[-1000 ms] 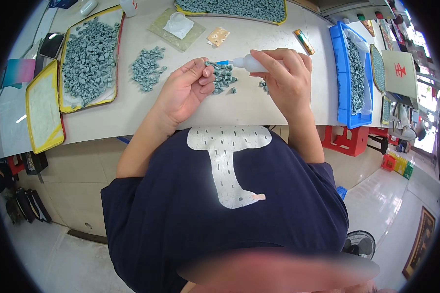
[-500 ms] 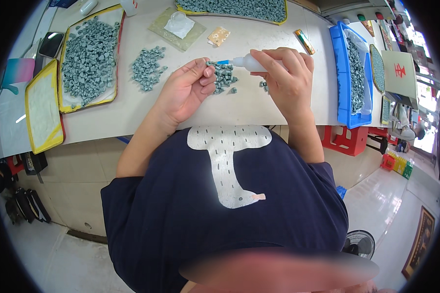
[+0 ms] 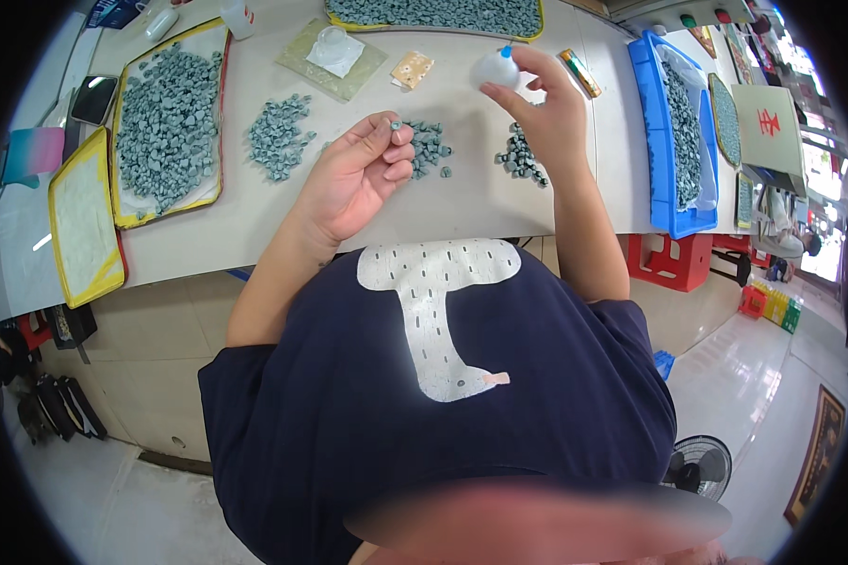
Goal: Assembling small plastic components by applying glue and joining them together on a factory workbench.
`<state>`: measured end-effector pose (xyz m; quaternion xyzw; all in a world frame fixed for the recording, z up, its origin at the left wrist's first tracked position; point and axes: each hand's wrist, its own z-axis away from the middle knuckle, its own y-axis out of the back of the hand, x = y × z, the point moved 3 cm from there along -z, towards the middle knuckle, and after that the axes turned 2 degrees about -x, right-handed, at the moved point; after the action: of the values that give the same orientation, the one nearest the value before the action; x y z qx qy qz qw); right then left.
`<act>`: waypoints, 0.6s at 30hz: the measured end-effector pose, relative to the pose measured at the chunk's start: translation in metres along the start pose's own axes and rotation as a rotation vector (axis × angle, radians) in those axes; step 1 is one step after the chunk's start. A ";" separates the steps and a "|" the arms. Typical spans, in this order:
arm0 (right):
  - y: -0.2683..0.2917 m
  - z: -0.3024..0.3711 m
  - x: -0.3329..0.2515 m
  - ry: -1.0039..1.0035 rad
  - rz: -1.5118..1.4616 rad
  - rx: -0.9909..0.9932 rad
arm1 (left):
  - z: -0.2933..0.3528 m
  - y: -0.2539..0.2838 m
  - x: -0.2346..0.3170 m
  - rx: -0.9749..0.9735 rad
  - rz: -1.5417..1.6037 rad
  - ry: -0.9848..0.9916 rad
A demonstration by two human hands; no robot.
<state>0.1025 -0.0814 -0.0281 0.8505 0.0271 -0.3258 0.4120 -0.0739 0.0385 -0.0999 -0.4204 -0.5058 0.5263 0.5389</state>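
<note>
My left hand (image 3: 363, 169) is raised over the table with its thumb and forefinger pinched on a small grey-green piece (image 3: 396, 125). Just beyond those fingertips lies a small pile of similar pieces (image 3: 429, 146). My right hand (image 3: 548, 111) has its thumb and fingers round a white squeeze bottle (image 3: 493, 71) with a blue tip (image 3: 506, 52). The bottle stands or hovers near the patterned square; I cannot tell if it touches the table. Below my right wrist is another group of pieces (image 3: 520, 155), darker on top.
A loose heap of pieces (image 3: 278, 137) lies left of my left hand. Full yellow-edged trays (image 3: 219, 122) stand at left and back. A green mat with a plastic cup (image 3: 332, 45), a patterned square (image 3: 413, 69), an orange-green tube (image 3: 581, 73) and a blue crate (image 3: 664, 212) surround the hands.
My right hand has drawn the bottle away from the left fingertips, back and to the right, turning its tip up and away. My left hand stays nearly in place, holding the small piece.
</note>
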 end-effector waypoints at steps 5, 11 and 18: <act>-0.009 -0.002 0.035 -0.263 -0.141 -0.161 | -0.004 -0.007 -0.009 -0.019 -0.074 0.011; 0.002 -0.001 0.034 -0.288 -0.107 -0.244 | -0.003 -0.011 -0.010 -0.011 -0.080 0.009; 0.016 0.014 0.032 -0.306 0.288 -0.571 | -0.001 -0.003 -0.004 -0.014 -0.094 -0.001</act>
<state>0.1251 -0.1092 -0.0415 0.6374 -0.0652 -0.3673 0.6742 -0.0724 0.0348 -0.0975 -0.3998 -0.5290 0.4968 0.5600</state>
